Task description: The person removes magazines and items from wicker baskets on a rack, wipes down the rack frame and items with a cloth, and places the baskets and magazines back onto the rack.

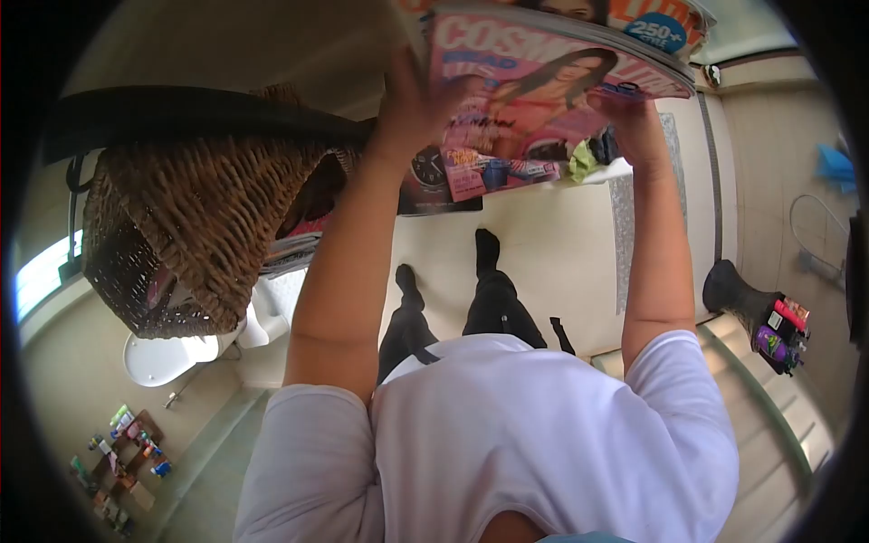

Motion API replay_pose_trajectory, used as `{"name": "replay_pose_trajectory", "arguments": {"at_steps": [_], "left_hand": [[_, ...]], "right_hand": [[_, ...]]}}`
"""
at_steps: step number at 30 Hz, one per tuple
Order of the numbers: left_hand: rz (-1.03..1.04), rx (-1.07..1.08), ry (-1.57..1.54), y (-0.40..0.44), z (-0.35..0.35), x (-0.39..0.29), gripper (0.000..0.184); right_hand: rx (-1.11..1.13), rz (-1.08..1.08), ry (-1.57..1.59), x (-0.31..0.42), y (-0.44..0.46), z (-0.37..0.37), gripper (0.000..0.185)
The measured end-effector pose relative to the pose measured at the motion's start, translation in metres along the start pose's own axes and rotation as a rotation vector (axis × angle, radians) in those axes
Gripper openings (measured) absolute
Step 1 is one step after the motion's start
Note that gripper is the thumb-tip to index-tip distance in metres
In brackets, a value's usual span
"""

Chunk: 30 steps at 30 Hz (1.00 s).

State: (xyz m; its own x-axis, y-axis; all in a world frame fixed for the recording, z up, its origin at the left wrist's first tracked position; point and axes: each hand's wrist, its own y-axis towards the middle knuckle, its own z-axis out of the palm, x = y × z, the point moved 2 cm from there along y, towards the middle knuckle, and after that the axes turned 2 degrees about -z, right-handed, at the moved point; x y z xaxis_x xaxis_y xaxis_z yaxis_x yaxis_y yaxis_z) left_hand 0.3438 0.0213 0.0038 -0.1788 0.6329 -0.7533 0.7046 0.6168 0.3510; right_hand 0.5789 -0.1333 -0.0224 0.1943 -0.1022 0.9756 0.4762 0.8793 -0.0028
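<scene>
Near the top of the head view, a stack of magazines (543, 86) is held up between my two hands. The front one has a pink cover with large COSMOPOLITAN-style lettering, and an orange cover shows behind it. My left hand (421, 104) grips the left side, slightly blurred. My right hand (634, 118) grips the lower right edge, its fingers partly hidden by the magazines. Below the stack are another pink magazine (484, 176) and a dark magazine (430, 176) with a watch on it. Left of my left arm, a brown wicker basket (199, 217) contains more magazines.
A dark curved bar (199, 118) crosses above the basket. A white toilet (167, 357) stands at left, with shelves of bottles (127, 462) below it in view. At right is a black holder with bottles (778, 335). Yellow-green crumpled material (582, 163) lies near the magazines.
</scene>
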Motion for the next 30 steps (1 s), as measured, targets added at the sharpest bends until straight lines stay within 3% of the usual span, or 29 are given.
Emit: {"name": "replay_pose_trajectory", "arguments": {"at_steps": [1,5,6,9,11,12,15,19,20,23,24,27,28,30], "left_hand": [[0.01,-0.01,0.033,0.003,-0.002,-0.003,0.063],[-0.335,-0.049,-0.486,-0.017,0.003,-0.001,0.054],[-0.397,-0.037,-0.583,-0.032,0.009,0.01,0.053],[-0.47,0.068,-0.526,-0.072,0.028,0.05,0.052],[-0.288,-0.019,-0.306,-0.075,0.03,0.04,0.048],[-0.199,-0.061,-0.196,-0.077,0.031,0.033,0.046],[-0.217,0.102,-0.292,-0.063,0.032,0.001,0.05],[-0.388,0.031,-0.417,-0.073,0.027,0.007,0.05],[-0.356,-0.009,-0.359,-0.076,0.023,0.012,0.051],[-0.44,-0.045,-0.316,-0.078,0.006,0.011,0.049],[-0.424,-0.139,-0.533,-0.072,0.003,0.001,0.043],[-0.428,-0.027,-0.459,-0.058,-0.017,-0.001,0.044],[-0.388,-0.088,-0.486,-0.049,-0.017,-0.015,0.047],[-0.585,-0.214,-0.689,-0.045,-0.014,-0.033,0.049]], "right_hand": [[-0.004,-0.05,-0.076,0.009,0.003,0.006,0.032],[0.033,-0.107,-0.211,-0.013,-0.001,0.004,0.026],[0.117,-0.148,-0.429,-0.018,-0.004,0.002,0.028],[0.048,-0.005,-0.52,-0.044,-0.021,0.008,0.039],[0.017,-0.066,-0.618,-0.071,-0.029,0.0,0.046],[0.113,0.024,-0.503,-0.101,-0.029,-0.016,0.046],[0.035,0.259,-0.421,-0.092,-0.039,-0.024,0.045],[0.127,-0.144,-0.859,-0.084,-0.034,-0.018,0.044],[0.091,-0.114,-0.743,-0.073,-0.036,-0.01,0.046],[0.107,-0.506,-1.109,-0.045,-0.042,0.008,0.053],[0.135,-0.48,-1.115,-0.037,-0.049,0.01,0.058],[0.048,-0.459,-0.842,-0.006,-0.056,0.022,0.058],[0.023,-0.492,-0.771,0.002,-0.055,0.026,0.057],[-0.008,-0.594,-0.609,0.012,-0.051,0.033,0.056]]}}
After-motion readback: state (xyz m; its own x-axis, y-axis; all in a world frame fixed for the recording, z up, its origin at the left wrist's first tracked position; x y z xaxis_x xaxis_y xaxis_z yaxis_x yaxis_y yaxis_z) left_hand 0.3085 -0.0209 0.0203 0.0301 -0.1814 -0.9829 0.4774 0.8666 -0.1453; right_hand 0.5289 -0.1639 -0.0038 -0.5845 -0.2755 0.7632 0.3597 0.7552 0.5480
